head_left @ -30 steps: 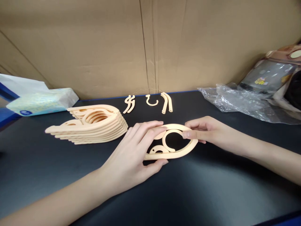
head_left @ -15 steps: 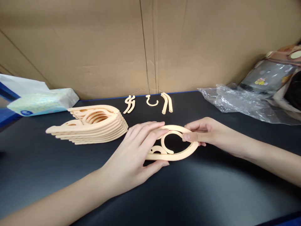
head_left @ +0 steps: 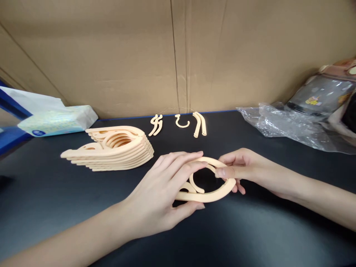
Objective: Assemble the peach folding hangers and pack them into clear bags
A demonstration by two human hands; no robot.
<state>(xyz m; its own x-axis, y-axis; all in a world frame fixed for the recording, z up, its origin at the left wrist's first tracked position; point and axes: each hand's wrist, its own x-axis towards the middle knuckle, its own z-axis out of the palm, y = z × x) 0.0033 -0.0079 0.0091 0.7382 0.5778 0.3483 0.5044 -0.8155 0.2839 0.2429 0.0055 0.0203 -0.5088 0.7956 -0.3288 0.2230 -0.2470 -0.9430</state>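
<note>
A cream plastic folding hanger (head_left: 215, 195), folded into a loop with its curved hook inside, is held between my two hands above the black table. My left hand (head_left: 169, 189) wraps over its left end, fingers along the far edge and thumb under the near edge, hiding that end. At the rounded right end my right hand (head_left: 236, 168) pinches the hanger between thumb and fingers. To the left of my left hand lies a neat stack of matching folded hangers (head_left: 122, 155).
Along the back of the black table (head_left: 250, 237) lie two small hooked pieces (head_left: 157, 125), a loose hook (head_left: 182, 123) and two curved arms (head_left: 199, 125). A tissue pack (head_left: 59, 120) sits at left. Clear plastic bags (head_left: 280, 124) and a transparent bag (head_left: 314, 94) are at right, before a cardboard wall (head_left: 125, 55).
The view has shifted slightly, so everything sits a little lower and further right. Both hands keep their hold on the hanger, which appears slightly lower and tilted a bit differently.
</note>
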